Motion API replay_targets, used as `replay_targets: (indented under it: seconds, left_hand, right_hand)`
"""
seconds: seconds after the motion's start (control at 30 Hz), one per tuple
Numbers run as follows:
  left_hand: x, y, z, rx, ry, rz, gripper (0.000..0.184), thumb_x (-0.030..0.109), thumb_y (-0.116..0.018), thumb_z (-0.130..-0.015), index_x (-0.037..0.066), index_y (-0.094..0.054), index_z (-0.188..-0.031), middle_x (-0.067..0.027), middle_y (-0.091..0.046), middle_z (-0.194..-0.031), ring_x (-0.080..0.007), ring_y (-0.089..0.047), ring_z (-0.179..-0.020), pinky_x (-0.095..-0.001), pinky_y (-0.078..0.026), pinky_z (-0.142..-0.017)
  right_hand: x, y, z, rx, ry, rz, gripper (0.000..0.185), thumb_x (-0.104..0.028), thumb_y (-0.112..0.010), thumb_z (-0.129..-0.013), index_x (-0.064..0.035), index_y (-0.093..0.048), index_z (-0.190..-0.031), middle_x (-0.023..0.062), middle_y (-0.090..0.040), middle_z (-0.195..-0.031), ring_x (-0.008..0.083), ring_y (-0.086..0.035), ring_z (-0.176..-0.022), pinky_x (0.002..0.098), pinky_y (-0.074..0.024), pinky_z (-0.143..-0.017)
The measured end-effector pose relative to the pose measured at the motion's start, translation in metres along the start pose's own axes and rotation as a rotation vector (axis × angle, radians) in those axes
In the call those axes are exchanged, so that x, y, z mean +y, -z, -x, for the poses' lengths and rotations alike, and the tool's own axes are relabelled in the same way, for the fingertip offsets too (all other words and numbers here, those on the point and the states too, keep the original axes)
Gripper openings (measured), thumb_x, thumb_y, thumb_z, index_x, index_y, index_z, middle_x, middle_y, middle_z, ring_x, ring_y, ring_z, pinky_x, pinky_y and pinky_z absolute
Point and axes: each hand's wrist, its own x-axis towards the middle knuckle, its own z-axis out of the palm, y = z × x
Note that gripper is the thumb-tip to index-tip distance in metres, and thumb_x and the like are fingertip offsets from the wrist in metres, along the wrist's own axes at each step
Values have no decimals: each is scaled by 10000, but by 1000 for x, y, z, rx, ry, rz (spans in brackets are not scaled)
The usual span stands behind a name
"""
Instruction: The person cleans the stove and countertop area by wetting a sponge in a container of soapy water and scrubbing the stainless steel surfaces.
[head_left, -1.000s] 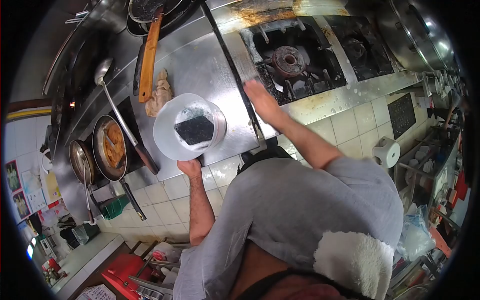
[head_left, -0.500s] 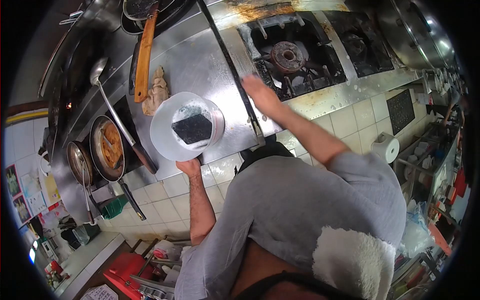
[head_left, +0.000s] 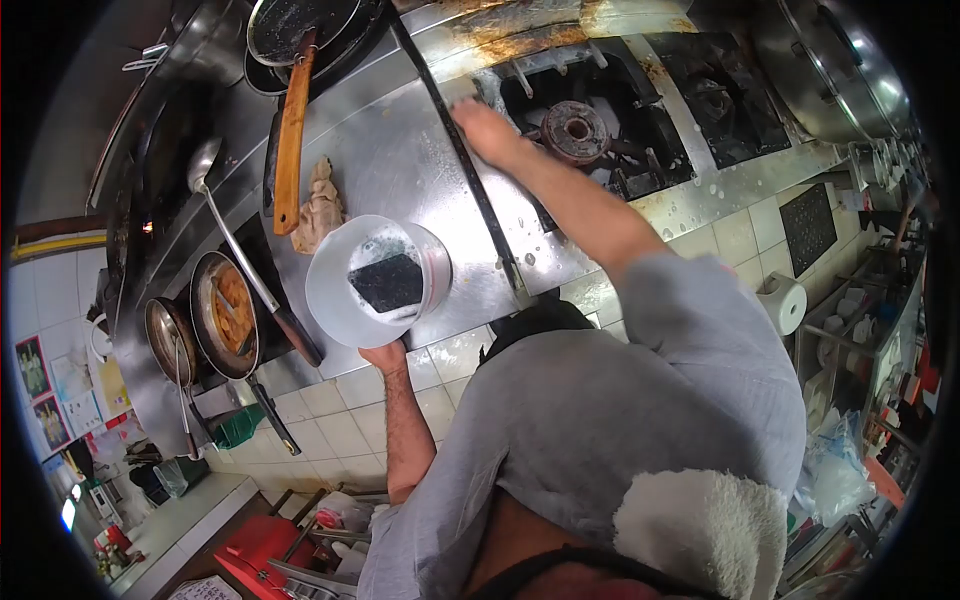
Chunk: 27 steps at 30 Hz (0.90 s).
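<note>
A white plastic tub (head_left: 328,275) is tilted at the front edge of the steel counter (head_left: 400,150). Soapy water and a dark scouring pad (head_left: 387,283) are inside it. My left hand (head_left: 384,357) grips the tub from below, its fingers mostly hidden. My right hand (head_left: 485,130) presses on the stove's steel border, between a long black strip (head_left: 455,140) and the open gas burner (head_left: 575,132). Its fingers are bent together; whatever lies under them is too hidden to make out.
A crumpled cloth (head_left: 320,212) lies beside a wooden-handled pan (head_left: 290,150). At left are a long ladle (head_left: 240,245), a frying pan with orange food (head_left: 228,315) and a smaller pan (head_left: 168,340). A large steel pot (head_left: 830,70) stands at far right.
My right hand has slid up and left along the stove border, away from me. My left hand stays on the tub. The whole view has shifted slightly.
</note>
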Motion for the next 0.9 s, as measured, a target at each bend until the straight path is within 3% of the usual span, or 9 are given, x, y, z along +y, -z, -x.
replay_targets:
  seconds: [0.07, 0.27, 0.33, 0.43, 0.53, 0.6, 0.63, 0.7, 0.9]
  left_hand:
    - [-3, -2, 2, -3, -3, -49, 204, 163, -637, -753, 10, -652, -887, -155, -660, -859, -361, -614, -799, -423, -469, -688]
    - [-4, 0, 2, 20, -56, -72, 216, 134, -660, -719, 14, -651, -899, -152, -658, -869, -362, -615, -806, -420, -473, -697]
    - [-2, 1, 3, 26, -50, -53, 229, 127, -667, -709, 13, -649, -907, -151, -656, -875, -364, -615, -812, -421, -475, -705]
    - [-4, -1, 2, 22, -29, -4, 263, 128, -684, -692, 10, -644, -924, -151, -652, -889, -367, -613, -824, -427, -476, -720]
    - [-13, 0, 4, 53, -225, -181, 273, 144, -674, -706, 5, -639, -939, -157, -651, -903, -365, -613, -839, -425, -477, -737]
    - [-5, -1, 2, 8, 7, 25, 284, 167, -666, -718, 3, -637, -948, -164, -650, -918, -368, -612, -852, -429, -475, -740]
    - [-4, 0, 3, 5, 7, 31, 284, 167, -666, -718, 3, -637, -948, -164, -650, -918, -368, -612, -852, -429, -475, -740]
    - [-2, -1, 1, 32, -63, -62, 272, 170, -644, -743, -1, -635, -954, -167, -651, -933, -370, -610, -855, -428, -474, -737]
    - [-16, 0, 5, -99, 33, -38, 260, 154, -620, -767, -16, -628, -964, -168, -655, -931, -364, -611, -855, -423, -469, -737]
  right_hand:
    - [-2, 11, -23, -168, -173, -88, 228, -68, -433, -844, 30, -580, -988, 187, -561, -1018, 345, -520, -1011, 431, -430, -874]
    - [-34, 27, 45, 29, 70, 0, 195, -78, -439, -827, 11, -583, -924, 196, -556, -1009, 333, -530, -974, 412, -436, -856]
    - [-19, 21, 26, -144, -2, 2, 251, -93, -401, -892, 27, -565, -1039, 236, -542, -1152, 358, -495, -1120, 400, -396, -971]
    - [-4, 19, -36, -167, -64, 15, 238, -90, -414, -880, 23, -570, -1020, 226, -554, -1123, 353, -509, -1093, 401, -416, -946]
    - [-12, 19, -30, -146, -91, 69, 208, -87, -444, -833, 19, -577, -952, 203, -582, -1019, 334, -541, -1009, 400, -458, -859]
    - [-34, 25, 26, -84, -45, 90, 224, -76, -437, -835, 34, -562, -985, 222, -553, -1109, 358, -519, -1052, 415, -423, -922]
    - [-39, 14, 71, 123, 93, 139, 248, -24, -463, -782, 41, -549, -1005, 213, -537, -1118, 357, -517, -1052, 413, -405, -943]
    - [-69, 33, 145, 14, 72, 110, 328, -28, -459, -805, 46, -520, -1119, 223, -501, -1200, 362, -460, -1163, 426, -339, -1019]
    - [-35, 30, 68, 7, 46, -45, 276, -61, -443, -836, 17, -552, -1077, 203, -541, -1158, 340, -474, -1147, 424, -373, -989]
